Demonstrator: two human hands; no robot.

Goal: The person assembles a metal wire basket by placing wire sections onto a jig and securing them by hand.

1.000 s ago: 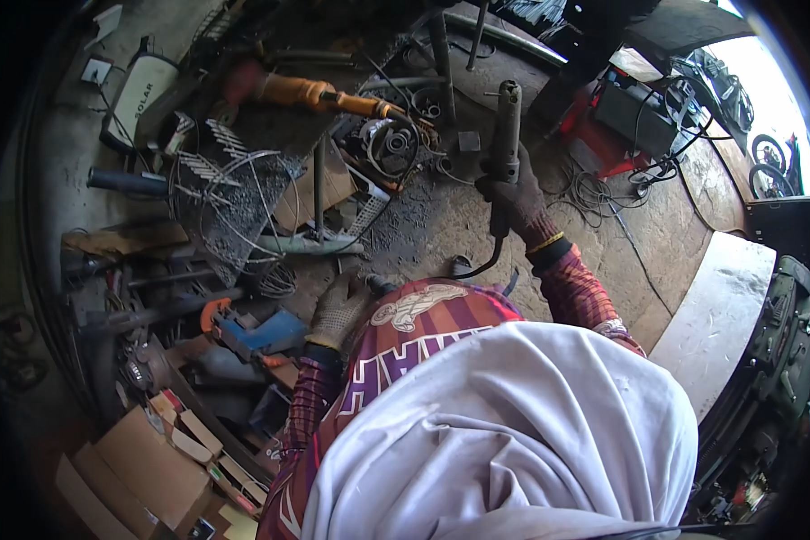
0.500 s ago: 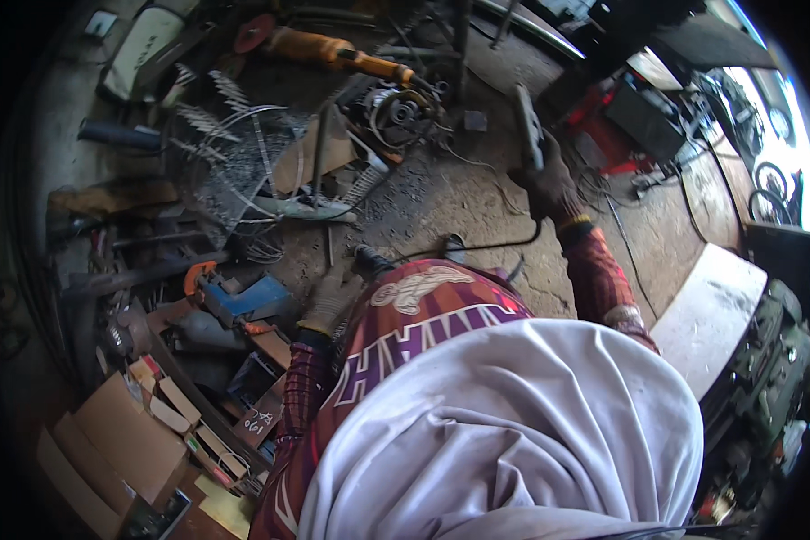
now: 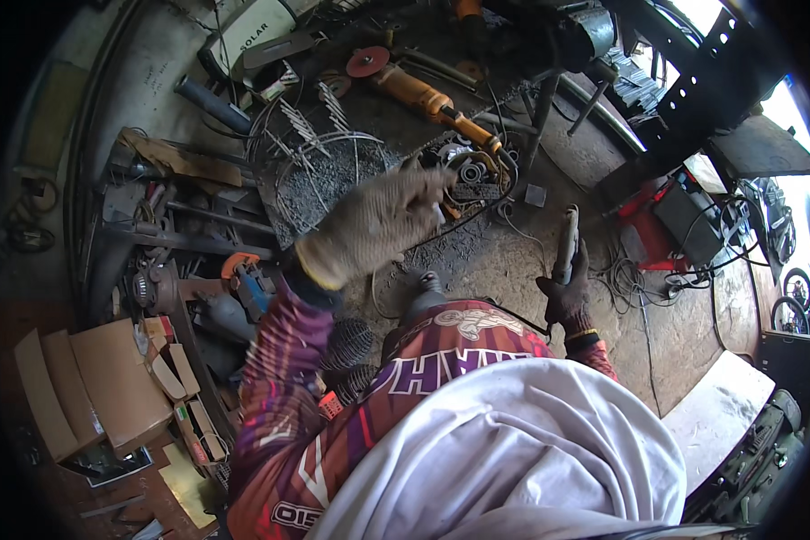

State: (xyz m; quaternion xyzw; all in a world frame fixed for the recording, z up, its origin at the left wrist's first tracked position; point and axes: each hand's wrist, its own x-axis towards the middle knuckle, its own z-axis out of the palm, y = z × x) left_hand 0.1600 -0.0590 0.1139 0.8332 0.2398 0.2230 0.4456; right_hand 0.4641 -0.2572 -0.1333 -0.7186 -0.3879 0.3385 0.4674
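My right hand [image 3: 567, 300], in a dark glove, is closed round a grey, worn welding electrode holder [image 3: 568, 236] that points up and away from me. A dark cable runs between this hand and my lap. Raised in front of me at the left is my left hand [image 3: 369, 225], in a pale knitted glove with a yellow cuff edge. Its fingers look bent, but blur and the back of the hand hide whether anything is in them. Beyond its fingertips lie a coil of cable and round metal parts [image 3: 468, 171] on the floor.
An orange angle grinder [image 3: 423, 99] with a reddish disc lies far ahead. A wire ring [image 3: 283, 193] encloses grey chips. Opened cardboard boxes [image 3: 117, 378] stand at the left, a red and dark machine [image 3: 661, 234] with cables at the right, near a white board [image 3: 720, 414].
My left hand has risen from beside my leg to in front of me. The view has turned leftward, and my right hand, still round the electrode holder, sits lower in it.
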